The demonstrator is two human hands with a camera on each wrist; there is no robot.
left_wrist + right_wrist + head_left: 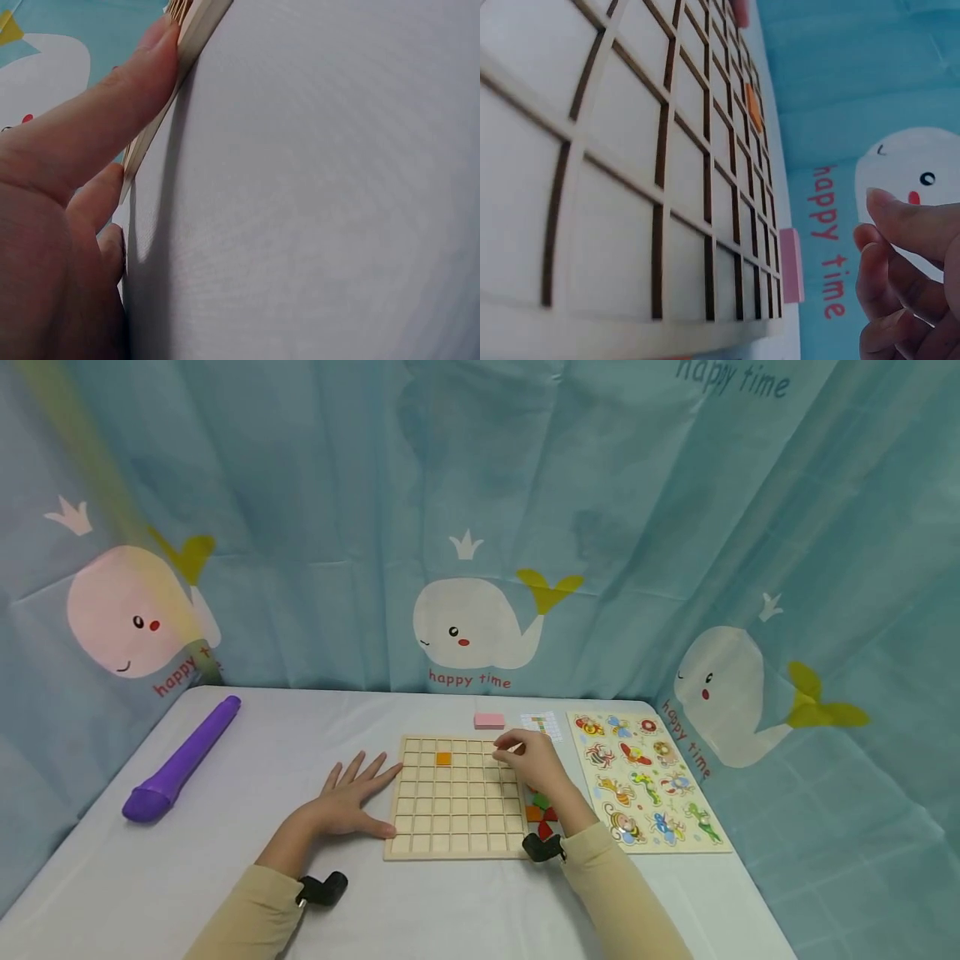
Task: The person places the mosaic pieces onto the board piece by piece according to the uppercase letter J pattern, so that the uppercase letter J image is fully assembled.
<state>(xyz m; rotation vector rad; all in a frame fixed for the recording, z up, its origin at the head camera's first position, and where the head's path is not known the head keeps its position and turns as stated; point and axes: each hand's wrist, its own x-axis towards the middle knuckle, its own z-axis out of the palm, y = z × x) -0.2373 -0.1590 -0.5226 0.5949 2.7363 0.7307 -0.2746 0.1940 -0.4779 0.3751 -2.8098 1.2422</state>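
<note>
A pale wooden grid board (452,804) lies on the white table, with an orange square tile (444,759) in one cell near its far edge. With fingers spread, my left hand (341,804) touches the board's left side; in the left wrist view the thumb (142,71) lies against the edge. My right hand (534,766) hovers over the far right corner, its fingers loosely bent. Between thumb and index finger (868,238) a gap shows in the right wrist view, and nothing is visible in it. Several red, green and orange pieces (533,813) lie beside the board, partly hidden by the right arm.
Behind the board sit a pink block (489,721) and a small printed card (551,724). An insect puzzle board (626,760) lies to the right. Far left is a purple stick-shaped thing with a bulging end (180,762). A blue whale-print curtain (322,610) hangs around the table.
</note>
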